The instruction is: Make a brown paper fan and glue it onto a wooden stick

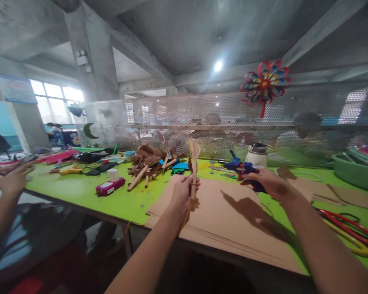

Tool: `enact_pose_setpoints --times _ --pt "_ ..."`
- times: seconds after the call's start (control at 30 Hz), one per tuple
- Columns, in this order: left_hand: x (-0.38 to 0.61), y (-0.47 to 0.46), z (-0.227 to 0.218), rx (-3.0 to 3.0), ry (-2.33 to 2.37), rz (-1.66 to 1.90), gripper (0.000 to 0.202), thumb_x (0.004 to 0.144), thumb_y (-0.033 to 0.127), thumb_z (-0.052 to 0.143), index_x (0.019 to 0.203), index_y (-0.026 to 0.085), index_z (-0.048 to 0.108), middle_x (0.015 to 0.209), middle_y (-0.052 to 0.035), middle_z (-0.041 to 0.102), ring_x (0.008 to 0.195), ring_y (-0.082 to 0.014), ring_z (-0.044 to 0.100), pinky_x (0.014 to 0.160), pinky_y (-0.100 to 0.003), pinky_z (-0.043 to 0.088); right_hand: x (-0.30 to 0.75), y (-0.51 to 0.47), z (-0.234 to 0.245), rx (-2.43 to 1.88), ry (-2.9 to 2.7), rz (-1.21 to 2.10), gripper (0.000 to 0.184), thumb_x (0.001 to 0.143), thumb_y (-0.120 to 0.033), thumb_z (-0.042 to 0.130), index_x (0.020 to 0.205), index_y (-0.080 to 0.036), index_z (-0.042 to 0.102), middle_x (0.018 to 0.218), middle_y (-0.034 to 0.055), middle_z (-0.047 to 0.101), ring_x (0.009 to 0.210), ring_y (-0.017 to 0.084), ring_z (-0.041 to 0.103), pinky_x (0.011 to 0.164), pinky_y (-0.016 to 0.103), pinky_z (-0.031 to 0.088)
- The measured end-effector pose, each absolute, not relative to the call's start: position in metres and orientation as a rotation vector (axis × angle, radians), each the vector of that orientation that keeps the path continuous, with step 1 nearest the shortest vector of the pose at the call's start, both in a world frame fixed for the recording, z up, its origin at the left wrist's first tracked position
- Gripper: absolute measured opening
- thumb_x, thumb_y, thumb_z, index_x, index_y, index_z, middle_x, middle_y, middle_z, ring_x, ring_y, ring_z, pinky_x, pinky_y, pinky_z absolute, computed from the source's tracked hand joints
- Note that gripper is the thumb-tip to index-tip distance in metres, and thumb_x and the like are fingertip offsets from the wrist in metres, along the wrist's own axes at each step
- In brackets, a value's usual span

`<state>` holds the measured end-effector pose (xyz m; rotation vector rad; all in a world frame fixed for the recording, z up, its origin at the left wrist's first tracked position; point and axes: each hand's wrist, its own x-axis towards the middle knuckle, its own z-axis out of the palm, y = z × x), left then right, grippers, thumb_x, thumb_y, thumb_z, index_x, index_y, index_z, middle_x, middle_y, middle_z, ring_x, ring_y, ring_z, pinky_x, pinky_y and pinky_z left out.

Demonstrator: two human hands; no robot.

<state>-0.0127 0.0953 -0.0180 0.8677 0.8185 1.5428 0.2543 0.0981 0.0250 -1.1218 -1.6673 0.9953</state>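
Brown paper stem, flared at one end, is held above a green table. On that lies a stack of brown sheets, directly under the stem, with a heap of brown pieces to its left. The left hand has its fingers closed around the stem; the right hand grips a blue glue gun (nozzle toward the stem, yet apart from it), though trigger pressure cannot be told. Gluing seems in hand; next calls for a steady hold while nozzle meets paper. The stem's long axis is nearly upright, flared end up, yellow thread trailing below.
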Motion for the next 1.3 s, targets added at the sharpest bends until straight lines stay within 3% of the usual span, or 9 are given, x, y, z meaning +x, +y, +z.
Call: enact_pose_setpoints --times 0.1,0.3,0.7,1.1,1.3 --pt "-0.011 0.097 -0.020 0.908 0.855 1.580 0.010 0.078 0.021 0.059 0.079 0.011 0.057 0.072 -0.0079 0.065 0.057 -0.0091 0.059 0.052 -0.018 0.047 0.246 0.085 0.030 -0.882 -1.686 1.144 0.036 0.070 -0.041 0.068 0.091 -0.012 0.065 0.090 0.0138 0.068 0.079 0.023 0.065 0.059 0.028 0.044" --pt "-0.009 0.094 -0.019 0.943 0.867 1.569 0.015 0.069 0.013 0.065 0.083 0.012 0.058 0.074 -0.0084 0.066 0.064 -0.0119 0.063 0.061 -0.022 0.049 0.213 0.074 0.025 -0.701 -1.849 1.179 0.033 0.077 -0.043 0.064 0.084 -0.011 0.066 0.087 0.0114 0.066 0.077 0.019 0.064 0.070 0.031 0.046" --pt "-0.003 0.085 -0.018 1.045 0.858 1.601 0.016 0.067 0.015 0.070 0.080 0.010 0.061 0.068 -0.0075 0.064 0.060 -0.0123 0.060 0.057 -0.023 0.047 0.195 0.082 0.012 -0.802 -1.820 1.138 0.043 0.073 -0.054 0.062 0.080 -0.012 0.064 0.083 0.0106 0.064 0.074 0.019 0.063 0.054 0.024 0.043" --pt "-0.003 0.087 -0.019 1.075 0.870 1.590 0.015 0.067 0.015 0.070 0.078 0.008 0.062 0.067 -0.0079 0.064 0.059 -0.0116 0.059 0.056 -0.023 0.047 0.199 0.087 0.010 -0.729 -1.792 1.186 0.039 0.074 -0.050 0.064 0.075 -0.012 0.063 0.077 0.0063 0.061 0.070 0.016 0.061 0.068 0.029 0.045" --pt "-0.003 0.082 -0.017 1.068 0.870 1.600 0.017 0.066 0.016 0.072 0.079 0.009 0.062 0.070 -0.0086 0.065 0.062 -0.0128 0.060 0.057 -0.023 0.048 0.199 0.088 0.009 -0.763 -1.819 1.142 0.039 0.075 -0.051 0.062 0.073 -0.012 0.060 0.072 0.0051 0.059 0.068 0.015 0.059 0.067 0.029 0.045"
